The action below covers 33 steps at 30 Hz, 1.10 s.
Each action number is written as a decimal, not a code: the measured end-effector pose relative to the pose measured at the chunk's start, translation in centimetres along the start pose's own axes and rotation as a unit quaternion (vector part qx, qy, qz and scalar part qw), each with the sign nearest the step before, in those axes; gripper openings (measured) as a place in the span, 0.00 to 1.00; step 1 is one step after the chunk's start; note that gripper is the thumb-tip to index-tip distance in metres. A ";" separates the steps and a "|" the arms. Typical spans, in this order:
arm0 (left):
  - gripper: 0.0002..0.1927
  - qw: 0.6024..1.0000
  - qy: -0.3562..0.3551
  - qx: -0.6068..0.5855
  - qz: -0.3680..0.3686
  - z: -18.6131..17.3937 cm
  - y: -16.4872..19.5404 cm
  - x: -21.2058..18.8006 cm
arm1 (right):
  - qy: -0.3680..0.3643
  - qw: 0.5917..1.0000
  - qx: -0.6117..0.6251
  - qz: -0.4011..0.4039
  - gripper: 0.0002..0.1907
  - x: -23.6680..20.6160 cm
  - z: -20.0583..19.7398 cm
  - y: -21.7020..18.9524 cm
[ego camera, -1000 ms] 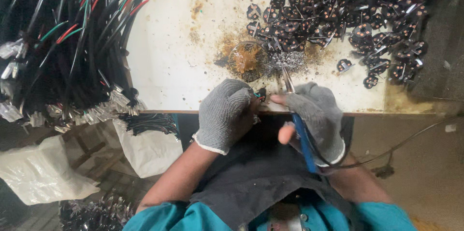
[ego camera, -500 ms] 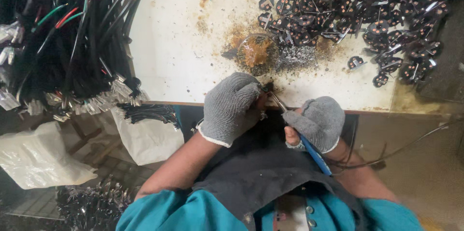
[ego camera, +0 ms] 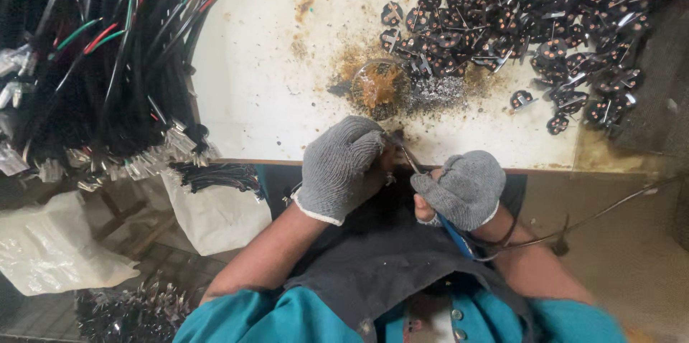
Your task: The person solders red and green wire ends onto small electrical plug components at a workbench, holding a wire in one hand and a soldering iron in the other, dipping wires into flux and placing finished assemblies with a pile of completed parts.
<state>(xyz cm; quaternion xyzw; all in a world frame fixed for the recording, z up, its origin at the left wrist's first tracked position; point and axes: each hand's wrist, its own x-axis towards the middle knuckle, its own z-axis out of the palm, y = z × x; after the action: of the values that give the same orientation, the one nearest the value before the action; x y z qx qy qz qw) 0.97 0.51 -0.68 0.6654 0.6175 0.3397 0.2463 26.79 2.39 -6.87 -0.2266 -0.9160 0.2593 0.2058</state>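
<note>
My left hand [ego camera: 341, 167], in a grey knit glove, is closed around a small dark part at the near edge of the white table [ego camera: 265, 85]; the part is mostly hidden by the fingers. My right hand [ego camera: 463, 189], also gloved, grips a soldering iron [ego camera: 430, 196] with a blue handle. Its thin metal tip points up-left and meets the part at my left fingertips. A dark cord [ego camera: 574, 232] runs from the iron off to the right. Just beyond my hands sits a small round dish [ego camera: 379, 88] with brown residue.
A heap of small black round parts with metal pins [ego camera: 531, 27] covers the far right of the table. Bundles of black, red and green wires [ego camera: 93, 63] lie at the left, their ends hanging over the edge. White bags [ego camera: 208, 217] hang below the table.
Both hands have drawn slightly back toward my body at the table edge. My right hand has turned so the iron's tip now reaches the part in my left hand.
</note>
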 end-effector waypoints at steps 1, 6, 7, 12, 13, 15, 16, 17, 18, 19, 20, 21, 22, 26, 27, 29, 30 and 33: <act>0.09 1.000 0.001 -0.004 -0.001 -0.1 0.0 0.0 | 0.003 1.000 -0.001 -0.005 0.14 0.4 -0.2 -0.1; 0.08 1.000 0.001 -0.010 -0.004 -0.1 -0.1 -0.1 | 0.015 1.000 -0.008 -0.026 0.12 1.2 -0.4 -0.3; 0.08 1.000 0.003 -0.012 -0.006 0.0 0.0 -0.1 | 0.023 0.999 -0.014 -0.026 0.11 1.2 -0.4 -0.4; 0.08 1.000 -0.007 0.003 -0.014 0.1 0.0 -0.1 | 0.103 0.995 0.012 -0.004 0.11 1.3 -0.5 -1.0; 0.08 1.000 -0.007 -0.003 -0.010 0.1 0.0 -0.1 | 0.098 0.995 0.011 0.001 0.11 1.4 -0.7 -1.1; 0.09 1.000 -0.007 -0.017 -0.004 0.0 -0.1 -0.1 | 0.087 0.996 0.011 0.009 0.11 1.7 -1.0 -1.4; 0.08 1.000 -0.001 -0.015 -0.002 0.0 -0.1 -0.1 | 0.083 0.996 0.009 0.011 0.11 1.8 -1.2 -1.4; 0.08 1.000 0.004 -0.013 -0.001 0.1 -0.1 -0.1 | 0.081 0.997 0.005 0.016 0.10 1.9 -1.4 -1.4; 0.08 1.000 0.008 -0.012 -0.001 0.1 -0.1 -0.1 | 0.075 0.997 0.008 0.020 0.09 1.9 -1.6 -1.5; 0.08 1.000 0.006 -0.011 -0.002 0.2 -0.1 -0.2 | 0.065 0.997 0.020 0.032 0.09 1.9 -1.8 -1.6; 0.08 1.000 0.003 -0.010 -0.003 0.2 -0.2 -0.2 | 0.055 0.997 0.034 0.046 0.08 1.8 -1.9 -1.7; 0.08 1.000 0.000 -0.009 -0.004 0.3 -0.2 -0.2 | 0.044 0.996 0.050 0.060 0.08 1.7 -2.1 -1.8; 0.08 1.000 0.001 -0.009 -0.003 0.3 -0.2 -0.2 | 0.032 0.995 0.065 0.071 0.07 1.5 -2.1 -1.9; 0.08 1.000 -0.008 -0.010 -0.008 0.3 -0.3 -0.3 | 0.001 0.989 0.106 0.099 0.07 0.7 -2.1 -2.1; 0.08 1.000 -0.014 -0.011 -0.010 0.3 -0.4 -0.3 | -0.006 0.988 0.114 0.104 0.07 0.5 -2.0 -1.9; 0.10 1.000 -0.009 -0.015 -0.001 0.2 -0.4 -0.3 | -0.016 0.985 0.130 0.114 0.08 0.1 -1.8 -1.7; 0.10 1.000 -0.008 -0.018 0.003 0.1 -0.5 -0.3 | -0.024 0.982 0.140 0.122 0.09 -0.1 -1.7 -1.7; 0.09 1.000 -0.022 -0.013 -0.010 0.1 -0.5 -0.3 | -0.057 0.967 0.187 0.163 0.11 -0.9 -0.8 -1.3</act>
<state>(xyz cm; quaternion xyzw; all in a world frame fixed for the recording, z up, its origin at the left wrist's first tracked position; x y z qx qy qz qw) 0.72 0.23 -1.11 0.6628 0.6142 0.3308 0.2721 27.55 1.18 -5.71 -0.3150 -0.8122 0.4686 0.1469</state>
